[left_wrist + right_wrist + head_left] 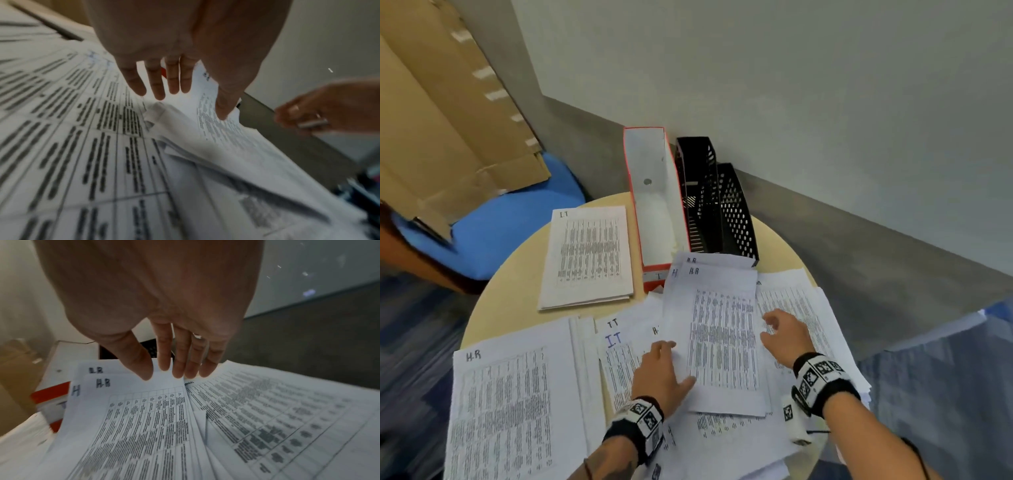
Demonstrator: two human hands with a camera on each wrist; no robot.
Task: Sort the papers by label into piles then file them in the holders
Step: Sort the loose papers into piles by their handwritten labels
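Printed sheets cover the round table (517,274). A neat IT pile (585,257) lies at the back left and an HR pile (510,411) at the front left. In the middle, a fanned batch of HR sheets (719,335) (144,418) lies on loose papers, beside an IT sheet (616,346). My left hand (678,363) (191,104) is at the batch's left edge, fingers straight and thumb pressing on the top sheet. My right hand (770,327) (156,373) hovers at its right edge with fingers extended, holding nothing.
A red and white holder (654,198) and two black mesh holders (709,195) stand at the back of the table against the wall. More loose sheets (801,308) spread to the right, past the table's edge. A blue chair (493,233) with cardboard is at the left.
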